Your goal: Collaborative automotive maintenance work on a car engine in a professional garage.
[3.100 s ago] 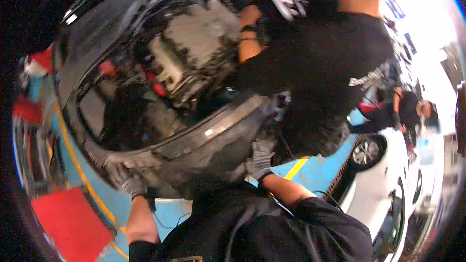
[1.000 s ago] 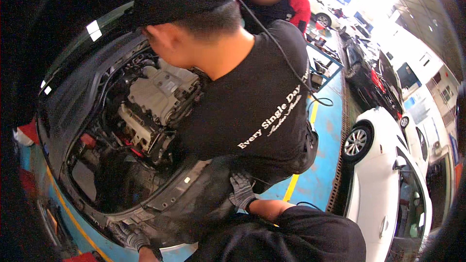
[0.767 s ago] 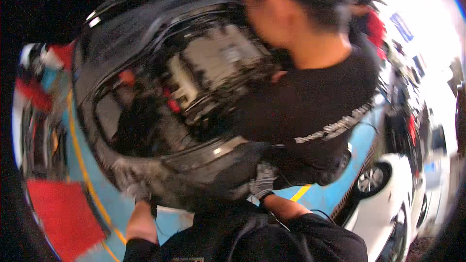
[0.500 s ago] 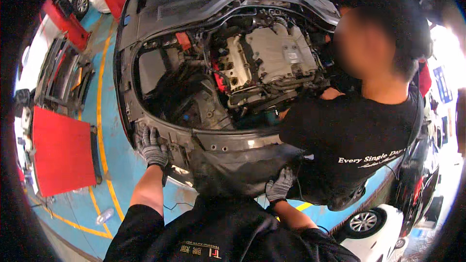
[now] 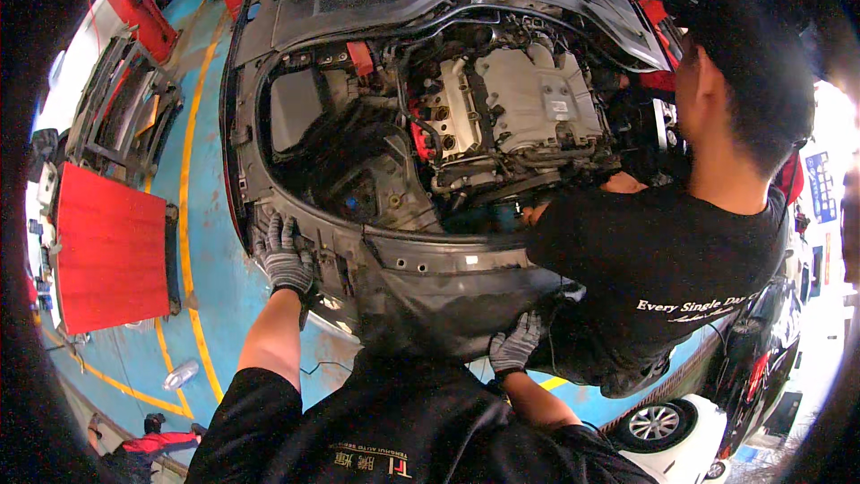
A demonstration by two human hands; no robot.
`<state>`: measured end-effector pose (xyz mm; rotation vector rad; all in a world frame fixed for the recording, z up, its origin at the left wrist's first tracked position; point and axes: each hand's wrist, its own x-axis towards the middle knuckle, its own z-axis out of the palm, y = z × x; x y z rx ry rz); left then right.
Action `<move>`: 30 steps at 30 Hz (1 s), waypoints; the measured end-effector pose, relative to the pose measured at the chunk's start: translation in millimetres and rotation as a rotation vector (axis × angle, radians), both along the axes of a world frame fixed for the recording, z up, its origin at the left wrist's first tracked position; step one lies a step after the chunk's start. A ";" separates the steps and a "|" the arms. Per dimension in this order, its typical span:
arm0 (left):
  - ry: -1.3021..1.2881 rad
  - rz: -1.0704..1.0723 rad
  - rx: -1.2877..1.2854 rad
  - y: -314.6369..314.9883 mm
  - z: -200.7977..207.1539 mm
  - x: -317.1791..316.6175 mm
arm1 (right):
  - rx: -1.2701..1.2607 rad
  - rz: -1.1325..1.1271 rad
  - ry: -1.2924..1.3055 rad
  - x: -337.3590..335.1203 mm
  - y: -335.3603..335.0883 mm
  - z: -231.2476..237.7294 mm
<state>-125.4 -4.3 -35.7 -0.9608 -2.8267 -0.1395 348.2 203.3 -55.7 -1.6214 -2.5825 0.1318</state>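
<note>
My left hand (image 5: 287, 255), in a grey striped knit glove, lies flat with its fingers spread on the dark front edge of the car at the left corner of the engine bay. On the front of the black fender cover (image 5: 439, 305) rests my right hand (image 5: 517, 343), gloved alike, fingers extended and holding nothing. Beyond the cover is the exposed engine, with a grey engine cover (image 5: 537, 94) and a silver valve cover (image 5: 460, 108). To my right a co-worker in a black T-shirt (image 5: 654, 251) leans over and reaches into the bay; what those hands touch is mostly hidden.
A red cart (image 5: 112, 246) stands on the blue floor at the left, with a rack of removed parts (image 5: 125, 112) behind it. A clear plastic bottle (image 5: 181, 375) lies nearby. Another person (image 5: 152, 439) shows at the lower left. A white car (image 5: 681, 435) is at the lower right.
My view has shifted slightly, and the co-worker's head has turned toward the engine. Another person has come into sight at the lower left. Both my hands keep their places.
</note>
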 end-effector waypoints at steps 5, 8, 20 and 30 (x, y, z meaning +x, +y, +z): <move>-0.017 0.006 0.019 2.3 7.5 3.3 | 0.013 0.006 0.004 1.2 -0.7 -1.6; -0.047 0.012 0.022 4.2 12.8 4.3 | 0.061 0.032 0.008 5.0 -1.0 -4.8; -0.029 -0.013 0.014 5.2 13.3 2.7 | -0.104 -0.003 0.041 -1.1 1.2 11.7; 0.024 -0.020 0.034 4.0 4.0 -0.5 | -0.082 -0.004 0.025 -0.7 -0.2 7.8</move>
